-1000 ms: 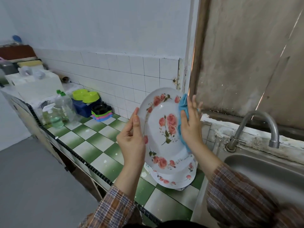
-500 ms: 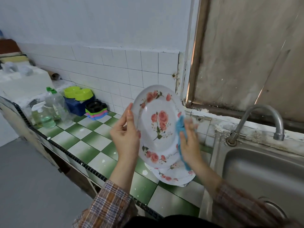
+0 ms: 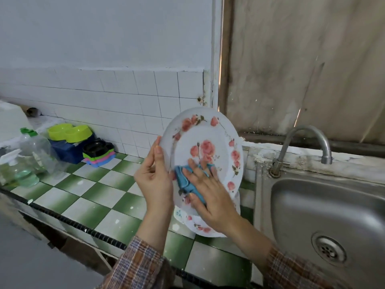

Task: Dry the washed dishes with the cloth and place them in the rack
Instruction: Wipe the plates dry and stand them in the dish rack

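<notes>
Above green-and-white checked tile desk point(image 3: 93, 197): left hand point(image 3: 155, 180) grips white rose-patterned round plate point(image 3: 200, 132) upright by rim, 9 o'clock; right hand point(image 3: 210, 190), fingers straight, presses blue cloth point(image 3: 184, 178) onto plate face, 7 o'clock.

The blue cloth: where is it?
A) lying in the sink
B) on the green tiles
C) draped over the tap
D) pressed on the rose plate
D: the right hand presses the blue cloth against the rose plate, held at its rim by the left hand.
</notes>
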Demonstrator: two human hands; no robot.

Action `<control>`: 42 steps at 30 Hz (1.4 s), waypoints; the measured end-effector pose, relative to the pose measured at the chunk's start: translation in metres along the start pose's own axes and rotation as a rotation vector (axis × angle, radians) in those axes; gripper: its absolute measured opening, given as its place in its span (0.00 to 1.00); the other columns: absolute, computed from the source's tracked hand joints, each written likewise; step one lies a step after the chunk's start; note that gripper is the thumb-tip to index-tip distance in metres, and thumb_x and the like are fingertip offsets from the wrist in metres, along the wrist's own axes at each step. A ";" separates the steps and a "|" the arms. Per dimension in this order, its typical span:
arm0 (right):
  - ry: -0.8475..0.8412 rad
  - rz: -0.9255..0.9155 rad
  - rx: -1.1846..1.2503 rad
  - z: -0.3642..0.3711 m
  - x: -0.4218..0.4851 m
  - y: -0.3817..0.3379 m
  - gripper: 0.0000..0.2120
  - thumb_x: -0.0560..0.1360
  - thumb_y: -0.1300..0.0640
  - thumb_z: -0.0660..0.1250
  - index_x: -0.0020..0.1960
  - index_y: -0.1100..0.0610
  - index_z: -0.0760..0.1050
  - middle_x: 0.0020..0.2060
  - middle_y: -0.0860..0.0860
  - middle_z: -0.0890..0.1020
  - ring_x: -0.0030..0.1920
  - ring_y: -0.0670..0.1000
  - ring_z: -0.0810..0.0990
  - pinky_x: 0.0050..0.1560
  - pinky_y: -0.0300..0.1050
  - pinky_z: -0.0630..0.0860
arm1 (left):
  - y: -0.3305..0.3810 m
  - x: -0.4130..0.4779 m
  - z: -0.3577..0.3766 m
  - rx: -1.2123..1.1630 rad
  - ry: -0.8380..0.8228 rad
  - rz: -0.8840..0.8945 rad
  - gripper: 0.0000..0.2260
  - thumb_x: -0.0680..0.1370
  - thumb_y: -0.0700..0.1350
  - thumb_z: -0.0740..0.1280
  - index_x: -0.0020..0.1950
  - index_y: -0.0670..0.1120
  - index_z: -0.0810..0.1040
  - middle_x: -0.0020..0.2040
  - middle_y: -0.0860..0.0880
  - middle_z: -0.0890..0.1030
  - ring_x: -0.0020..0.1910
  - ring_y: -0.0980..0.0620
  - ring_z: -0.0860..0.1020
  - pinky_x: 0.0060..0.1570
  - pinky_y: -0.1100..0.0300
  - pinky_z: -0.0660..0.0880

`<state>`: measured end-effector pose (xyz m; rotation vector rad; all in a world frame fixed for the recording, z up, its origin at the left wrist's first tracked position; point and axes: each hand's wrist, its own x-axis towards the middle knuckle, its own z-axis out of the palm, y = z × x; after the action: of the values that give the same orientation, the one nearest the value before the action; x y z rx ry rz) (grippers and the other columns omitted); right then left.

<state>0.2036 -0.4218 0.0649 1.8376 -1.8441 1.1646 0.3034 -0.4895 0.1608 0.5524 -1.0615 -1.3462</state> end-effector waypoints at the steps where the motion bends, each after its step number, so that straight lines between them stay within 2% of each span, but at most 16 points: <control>1: 0.012 0.047 -0.033 -0.004 -0.008 0.012 0.24 0.83 0.45 0.47 0.79 0.44 0.49 0.78 0.43 0.52 0.79 0.50 0.49 0.78 0.55 0.45 | 0.001 0.004 -0.002 -0.020 0.022 -0.009 0.10 0.82 0.42 0.61 0.60 0.51 0.77 0.40 0.63 0.84 0.40 0.65 0.82 0.36 0.70 0.77; 4: 0.106 0.323 -0.015 -0.026 -0.024 0.046 0.24 0.83 0.47 0.49 0.77 0.48 0.55 0.78 0.47 0.55 0.79 0.54 0.48 0.77 0.60 0.46 | 0.000 0.007 -0.003 -0.050 0.019 -0.005 0.08 0.81 0.44 0.62 0.54 0.53 0.80 0.47 0.62 0.84 0.52 0.60 0.82 0.52 0.61 0.79; 7: 0.239 0.537 -0.040 -0.058 -0.026 0.065 0.21 0.84 0.53 0.51 0.76 0.51 0.56 0.78 0.50 0.51 0.78 0.53 0.46 0.77 0.55 0.49 | 0.005 -0.004 0.007 -0.085 -0.015 -0.010 0.08 0.81 0.43 0.62 0.52 0.53 0.81 0.46 0.61 0.84 0.50 0.61 0.82 0.46 0.67 0.78; 10: 0.436 0.784 0.029 -0.095 -0.025 0.066 0.20 0.83 0.60 0.54 0.75 0.56 0.63 0.75 0.55 0.62 0.75 0.52 0.60 0.74 0.47 0.59 | 0.008 -0.019 0.021 -0.111 -0.016 -0.003 0.09 0.81 0.41 0.62 0.55 0.52 0.79 0.51 0.57 0.83 0.47 0.65 0.81 0.43 0.72 0.76; 13: 0.646 0.979 0.229 -0.129 -0.038 0.063 0.21 0.83 0.57 0.56 0.73 0.41 0.65 0.69 0.50 0.70 0.64 0.54 0.74 0.65 0.56 0.73 | 0.002 -0.032 0.030 -0.150 0.027 -0.094 0.09 0.82 0.41 0.62 0.60 0.50 0.77 0.56 0.52 0.81 0.44 0.67 0.81 0.37 0.75 0.74; 16: 0.669 0.968 0.478 -0.159 -0.054 0.038 0.18 0.78 0.42 0.63 0.63 0.23 0.65 0.70 0.46 0.70 0.66 0.53 0.74 0.65 0.60 0.73 | -0.009 -0.052 0.038 -0.153 0.020 -0.200 0.10 0.82 0.43 0.62 0.61 0.49 0.79 0.56 0.55 0.81 0.49 0.66 0.81 0.42 0.73 0.75; 18: 0.601 0.928 0.531 -0.178 -0.072 0.026 0.28 0.72 0.41 0.69 0.67 0.27 0.63 0.69 0.46 0.72 0.65 0.51 0.76 0.62 0.57 0.76 | -0.016 -0.069 0.044 -0.167 0.004 -0.294 0.10 0.82 0.44 0.62 0.60 0.51 0.80 0.56 0.54 0.82 0.50 0.62 0.82 0.42 0.70 0.78; 20: 0.605 0.885 0.634 -0.202 -0.092 0.019 0.35 0.70 0.57 0.75 0.71 0.38 0.66 0.63 0.47 0.77 0.58 0.51 0.80 0.53 0.52 0.81 | -0.021 -0.090 0.050 -0.175 -0.011 -0.385 0.09 0.82 0.45 0.62 0.58 0.52 0.80 0.56 0.53 0.82 0.52 0.57 0.82 0.44 0.65 0.80; 22: 0.586 0.859 0.708 -0.227 -0.112 0.014 0.39 0.65 0.68 0.78 0.68 0.41 0.70 0.60 0.50 0.79 0.56 0.54 0.81 0.48 0.50 0.83 | -0.024 -0.110 0.057 -0.191 -0.021 -0.461 0.09 0.82 0.45 0.62 0.59 0.51 0.80 0.54 0.54 0.83 0.49 0.57 0.83 0.42 0.63 0.81; 24: 0.572 0.869 0.750 -0.251 -0.131 0.007 0.39 0.59 0.67 0.77 0.64 0.40 0.72 0.57 0.50 0.81 0.55 0.55 0.82 0.45 0.49 0.82 | -0.028 -0.131 0.065 -0.192 -0.045 -0.519 0.10 0.82 0.45 0.62 0.61 0.49 0.79 0.52 0.54 0.83 0.47 0.58 0.83 0.41 0.62 0.80; 28: 0.584 0.914 0.793 -0.297 -0.168 -0.009 0.41 0.50 0.58 0.78 0.63 0.42 0.75 0.58 0.51 0.81 0.54 0.55 0.82 0.42 0.48 0.81 | -0.036 -0.176 0.085 -0.109 -0.129 -0.572 0.12 0.82 0.47 0.62 0.63 0.48 0.80 0.56 0.49 0.83 0.54 0.49 0.82 0.57 0.46 0.78; 30: 0.609 0.910 0.784 -0.319 -0.187 -0.021 0.40 0.52 0.62 0.77 0.63 0.45 0.75 0.56 0.50 0.80 0.51 0.51 0.83 0.40 0.45 0.81 | -0.039 -0.201 0.096 -0.048 -0.165 -0.575 0.12 0.82 0.46 0.62 0.63 0.47 0.80 0.56 0.48 0.83 0.54 0.48 0.82 0.55 0.45 0.79; 32: 0.620 0.913 0.752 -0.340 -0.205 -0.033 0.38 0.57 0.67 0.74 0.64 0.48 0.74 0.55 0.49 0.80 0.48 0.47 0.84 0.39 0.43 0.81 | -0.040 -0.226 0.106 -0.007 -0.183 -0.587 0.12 0.82 0.46 0.62 0.63 0.47 0.80 0.55 0.48 0.83 0.49 0.50 0.83 0.46 0.54 0.81; 35: 0.628 0.945 0.741 -0.370 -0.231 -0.044 0.38 0.63 0.74 0.75 0.68 0.51 0.71 0.58 0.51 0.78 0.53 0.53 0.82 0.40 0.44 0.82 | -0.040 -0.265 0.119 0.022 -0.224 -0.639 0.12 0.83 0.45 0.61 0.63 0.46 0.79 0.47 0.50 0.83 0.38 0.55 0.83 0.32 0.62 0.79; 38: 0.640 0.975 0.690 -0.396 -0.256 -0.052 0.35 0.67 0.78 0.69 0.65 0.48 0.72 0.59 0.52 0.76 0.57 0.57 0.78 0.42 0.47 0.83 | -0.041 -0.305 0.129 0.106 -0.336 -0.649 0.13 0.83 0.46 0.59 0.65 0.49 0.77 0.48 0.50 0.84 0.39 0.51 0.85 0.33 0.56 0.81; 42: 0.755 1.001 0.608 -0.421 -0.289 -0.061 0.33 0.68 0.78 0.67 0.61 0.46 0.74 0.59 0.54 0.77 0.57 0.56 0.78 0.40 0.46 0.83 | -0.046 -0.357 0.146 0.268 -0.609 -0.626 0.16 0.83 0.42 0.59 0.70 0.52 0.69 0.51 0.52 0.81 0.44 0.50 0.82 0.37 0.55 0.81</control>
<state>0.1634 0.0843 0.1491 0.3010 -1.9920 2.4927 0.1955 -0.1244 0.0853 0.7308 -1.6663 -2.0101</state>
